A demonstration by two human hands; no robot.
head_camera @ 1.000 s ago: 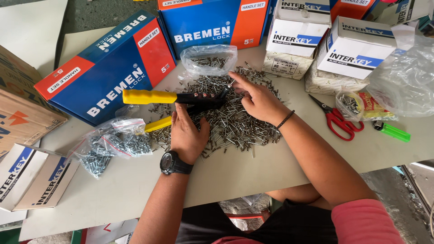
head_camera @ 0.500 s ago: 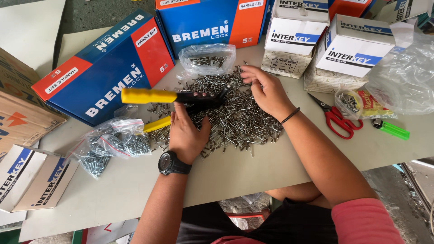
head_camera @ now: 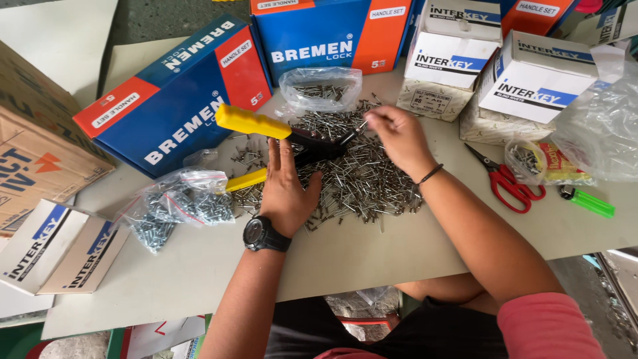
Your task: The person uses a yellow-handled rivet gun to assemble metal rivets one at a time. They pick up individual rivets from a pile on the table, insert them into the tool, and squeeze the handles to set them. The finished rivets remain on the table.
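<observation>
Right hand (head_camera: 397, 136) pinches a rivet (head_camera: 359, 125) at the riveter (head_camera: 312, 141) nose; left hand (head_camera: 286, 183) presses flat on the lower handle (head_camera: 247, 179).

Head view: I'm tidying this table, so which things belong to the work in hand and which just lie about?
In use:
left hand
right hand
yellow-handled rivet tool
pile of small metal rivets

Lying about:
red-handled scissors
green lighter
blue-and-red cardboard boxes

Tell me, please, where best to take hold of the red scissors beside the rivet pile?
Grip the scissors by the red loop handles, coming from above on the near right: the loops lie flat and free there, while the blades point up-left toward the white box.
</observation>
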